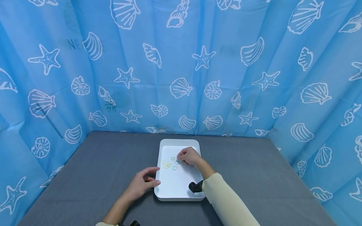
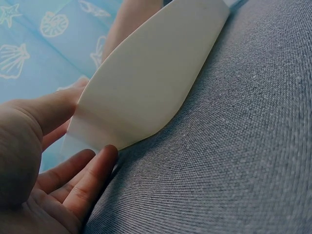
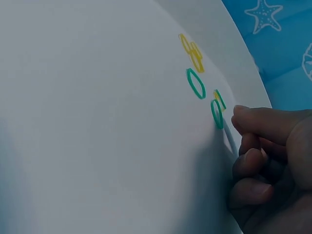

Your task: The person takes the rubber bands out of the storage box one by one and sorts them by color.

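Observation:
Several small rubber bands, yellow (image 3: 196, 58) and green (image 3: 196, 84), lie on the floor of a white tray (image 1: 181, 190). My left hand (image 1: 144, 180) grips the tray's left wall; in the left wrist view one digit passes behind the rim while fingertips (image 2: 111, 152) touch the wall's outer lower edge. Over the tray's upper middle is my right hand (image 1: 190, 156), its thumb and index fingertips brought together and the other fingers curled. Those tips are right beside a green band (image 3: 217, 114), and no band shows between them.
Right of the tray, a faint greenish band (image 1: 207, 155) lies on the grey cloth-covered table (image 1: 246, 175). A blue curtain (image 1: 181, 62) with shell and starfish prints stands behind and along both sides. A black device (image 1: 195, 187) sits at the right wrist, above the tray.

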Demonstrator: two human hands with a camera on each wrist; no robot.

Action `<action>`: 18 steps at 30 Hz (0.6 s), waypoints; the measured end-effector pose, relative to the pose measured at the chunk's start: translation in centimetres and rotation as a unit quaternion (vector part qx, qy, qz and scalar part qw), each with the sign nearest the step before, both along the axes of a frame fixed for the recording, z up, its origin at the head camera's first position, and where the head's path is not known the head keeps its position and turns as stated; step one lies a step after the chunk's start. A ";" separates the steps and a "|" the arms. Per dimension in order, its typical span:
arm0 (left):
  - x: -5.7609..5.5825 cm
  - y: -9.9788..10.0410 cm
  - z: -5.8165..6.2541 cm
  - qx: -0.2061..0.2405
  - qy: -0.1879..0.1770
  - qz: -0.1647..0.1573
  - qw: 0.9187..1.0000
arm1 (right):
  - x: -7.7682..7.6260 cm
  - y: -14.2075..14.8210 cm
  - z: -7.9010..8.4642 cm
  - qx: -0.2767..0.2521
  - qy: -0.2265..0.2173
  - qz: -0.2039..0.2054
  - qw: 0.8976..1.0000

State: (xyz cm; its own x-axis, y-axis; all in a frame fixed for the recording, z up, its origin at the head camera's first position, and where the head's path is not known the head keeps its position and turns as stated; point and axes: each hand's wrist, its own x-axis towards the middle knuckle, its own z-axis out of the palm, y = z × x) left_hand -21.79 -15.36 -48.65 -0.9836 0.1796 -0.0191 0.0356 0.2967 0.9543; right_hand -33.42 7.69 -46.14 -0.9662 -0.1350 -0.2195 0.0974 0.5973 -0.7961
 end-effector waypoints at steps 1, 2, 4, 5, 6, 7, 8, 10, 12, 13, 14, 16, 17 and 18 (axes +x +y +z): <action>0.0 0.0 0.1 0.001 -0.001 -0.001 1.000 | 0.0 0.0 0.0 0.006 0.002 0.003 1.000; 0.0 0.0 0.1 -0.002 -0.001 -0.002 1.000 | 0.0 0.0 0.0 0.013 0.004 0.006 1.000; 0.0 0.0 0.1 -0.003 0.000 -0.003 1.000 | 0.1 0.0 0.0 0.023 0.007 0.013 1.000; 0.0 0.0 0.1 -0.003 0.000 -0.004 1.000 | 0.2 0.0 0.0 0.026 0.010 0.018 0.999; 0.0 -0.1 0.1 -0.003 0.000 -0.004 1.000 | 0.1 0.0 0.0 0.031 0.011 0.020 0.999; 0.0 -0.1 0.0 -0.003 0.001 -0.004 1.000 | 0.2 -0.1 0.0 0.035 0.012 0.023 0.999; 0.0 -0.1 -0.1 -0.003 0.002 -0.005 1.000 | 0.1 -0.1 0.0 0.040 0.014 0.027 0.999; 0.0 -0.1 -0.2 0.000 0.002 -0.005 1.000 | 0.1 -0.1 0.0 0.048 0.018 0.035 0.998; -0.1 -0.1 -0.2 0.001 0.003 -0.004 1.000 | 0.0 -0.2 0.0 0.057 0.024 0.041 0.997; -0.1 -0.1 -0.2 0.002 0.003 -0.004 1.000 | 0.0 -0.2 0.0 0.060 0.027 0.045 0.997; -0.1 -0.1 -0.2 0.002 0.003 -0.005 1.000 | 0.0 -0.2 0.0 0.066 0.033 0.051 0.996; -0.1 -0.1 -0.2 0.000 0.003 -0.005 1.000 | 0.1 -0.2 -0.1 0.076 0.042 0.059 0.994; -0.1 -0.1 -0.1 -0.001 0.003 -0.005 1.000 | 0.1 -0.2 0.0 0.082 0.044 0.063 0.994; 0.0 -0.1 -0.1 -0.001 0.003 -0.006 1.000 | 0.2 -0.3 0.0 0.089 0.046 0.066 0.993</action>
